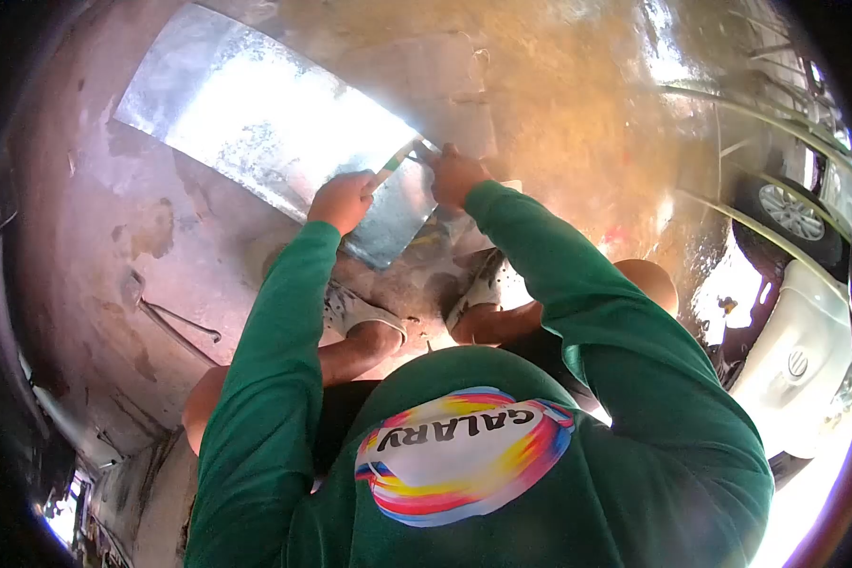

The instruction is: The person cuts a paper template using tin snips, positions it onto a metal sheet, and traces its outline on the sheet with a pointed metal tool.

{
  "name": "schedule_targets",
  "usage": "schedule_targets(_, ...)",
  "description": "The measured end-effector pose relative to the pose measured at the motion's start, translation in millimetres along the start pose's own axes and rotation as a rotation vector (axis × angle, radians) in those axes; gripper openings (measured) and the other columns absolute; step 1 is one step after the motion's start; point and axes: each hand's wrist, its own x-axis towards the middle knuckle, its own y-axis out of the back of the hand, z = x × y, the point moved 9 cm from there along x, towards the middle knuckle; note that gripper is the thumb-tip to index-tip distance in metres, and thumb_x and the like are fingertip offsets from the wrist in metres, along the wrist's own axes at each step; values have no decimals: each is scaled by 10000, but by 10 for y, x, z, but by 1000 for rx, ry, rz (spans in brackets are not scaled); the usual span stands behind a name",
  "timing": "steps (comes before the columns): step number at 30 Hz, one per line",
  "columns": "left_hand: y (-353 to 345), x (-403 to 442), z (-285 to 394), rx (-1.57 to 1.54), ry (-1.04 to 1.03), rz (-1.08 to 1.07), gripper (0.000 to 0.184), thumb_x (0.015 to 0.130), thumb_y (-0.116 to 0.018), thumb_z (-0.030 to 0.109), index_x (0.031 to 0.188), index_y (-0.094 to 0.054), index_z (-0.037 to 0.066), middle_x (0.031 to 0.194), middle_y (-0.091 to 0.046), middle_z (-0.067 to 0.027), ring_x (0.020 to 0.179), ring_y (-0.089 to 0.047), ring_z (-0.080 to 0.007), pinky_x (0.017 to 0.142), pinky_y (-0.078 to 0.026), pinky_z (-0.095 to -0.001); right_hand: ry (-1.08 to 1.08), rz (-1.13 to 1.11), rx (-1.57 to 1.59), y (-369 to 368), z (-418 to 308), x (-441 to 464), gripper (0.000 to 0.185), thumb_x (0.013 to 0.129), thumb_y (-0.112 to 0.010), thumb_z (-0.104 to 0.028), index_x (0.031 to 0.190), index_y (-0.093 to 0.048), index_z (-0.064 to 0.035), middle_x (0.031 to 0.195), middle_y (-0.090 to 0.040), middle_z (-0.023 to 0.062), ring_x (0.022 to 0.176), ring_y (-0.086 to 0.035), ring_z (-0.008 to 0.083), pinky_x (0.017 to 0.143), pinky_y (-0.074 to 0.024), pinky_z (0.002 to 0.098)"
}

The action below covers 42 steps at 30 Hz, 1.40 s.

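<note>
A long shiny metal sheet (246,109) lies on the floor in front of me, slanting from the upper left toward my feet. Across its near part runs a narrow strip (393,164), pale with a green section. My left hand (342,201) is closed at the strip's lower left end, on top of the sheet. At the sheet's right edge, near the strip's other end, my right hand (457,176) has its fingers bent together. What it grips is too small to make out. The sheet's near end (388,227) reaches between my feet.
Bent metal rods (175,327) lie on the floor at the left. My shoes (360,310) flank the sheet's near end. At the right are a vehicle wheel (790,210), a pale car body part (797,360) and long thin pale bars (762,227).
</note>
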Motion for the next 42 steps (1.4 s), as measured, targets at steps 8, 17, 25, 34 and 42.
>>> schedule_targets(8,-93,151,-60,-47,87,-204,402,954,-726,99,1340,-663,191,1039,-774,-124,987,-734,-364,896,-595,-491,-1,-31,-61,-38,42,49,1235,736,-802,-24,1771,-174,-272,1446,-567,328,1143,-751,435,869,-650,495)
schedule_targets(17,-83,237,236,349,-261,-204,863,906,-770,107,1662,-463,386,1137,-664,-101,1079,-674,-321,929,-569,-486,-19,-65,-43,-78,65,39,1216,779,-773,-16,1773,-139,-315,1492,-566,311,1160,-748,429,881,-654,502)
schedule_targets(25,63,236,348,524,-214,-317,882,824,-901,312,1603,-509,450,1454,-576,-93,1398,-521,-349,1122,-430,-603,-74,-73,-14,-191,121,135,1245,781,-785,-3,1767,-127,-384,1577,-497,290,1225,-716,475,933,-651,537)
schedule_targets(34,49,256,272,596,-166,-425,1021,847,-904,404,1691,-340,513,1791,-275,-127,1697,-13,-417,1280,-130,-802,-75,-102,5,-194,96,115,1282,774,-791,-3,1772,-83,-385,1539,-528,310,1230,-715,481,929,-645,541)
schedule_targets(42,22,340,282,607,-259,-285,699,988,-771,347,1621,-501,464,1778,-325,-80,1697,-67,-389,1290,-163,-784,-57,-85,-27,-173,89,92,1298,786,-777,4,1772,-32,-393,1550,-522,324,1238,-712,482,945,-642,534)
